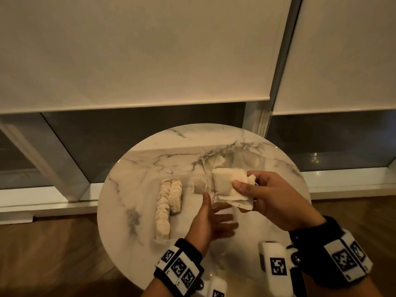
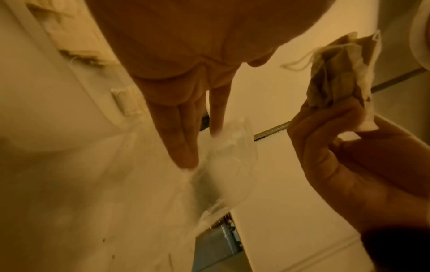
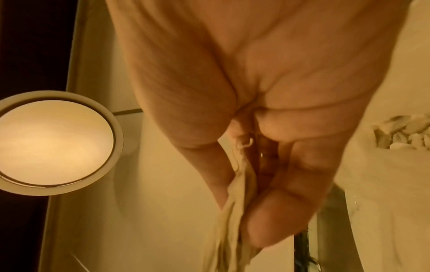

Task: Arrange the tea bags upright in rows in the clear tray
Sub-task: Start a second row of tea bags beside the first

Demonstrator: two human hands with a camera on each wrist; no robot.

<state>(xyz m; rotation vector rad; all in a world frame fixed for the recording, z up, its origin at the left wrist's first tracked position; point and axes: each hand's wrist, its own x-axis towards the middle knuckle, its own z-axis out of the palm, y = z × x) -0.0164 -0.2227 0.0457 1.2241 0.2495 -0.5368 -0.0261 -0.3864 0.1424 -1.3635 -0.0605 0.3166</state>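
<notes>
My right hand (image 1: pixel 242 189) pinches a bunch of pale tea bags (image 1: pixel 227 187) above the middle of the table; thumb and fingers (image 3: pixel 274 211) clamp the tea bags (image 3: pixel 235 220). My left hand (image 1: pixel 214 215) is open just below and left of them, fingers straight, blurred and holding nothing. Its fingers (image 2: pixel 181 143) reach a clear plastic wall (image 2: pixel 228 165). Two rows of upright tea bags (image 1: pixel 169 206) stand at the left inside the faint clear tray (image 1: pixel 192 148). A single tea bag (image 1: pixel 200 185) stands apart near my left fingertips.
The round marble table (image 1: pixel 132 189) stands before a window with lowered blinds (image 1: pixel 139 50). More loose tea bags (image 1: pixel 216 162) lie toward the back right. A round lit lamp (image 3: pixel 53 143) shows on the left of the right wrist view. Wooden floor (image 1: pixel 53 254) surrounds the table.
</notes>
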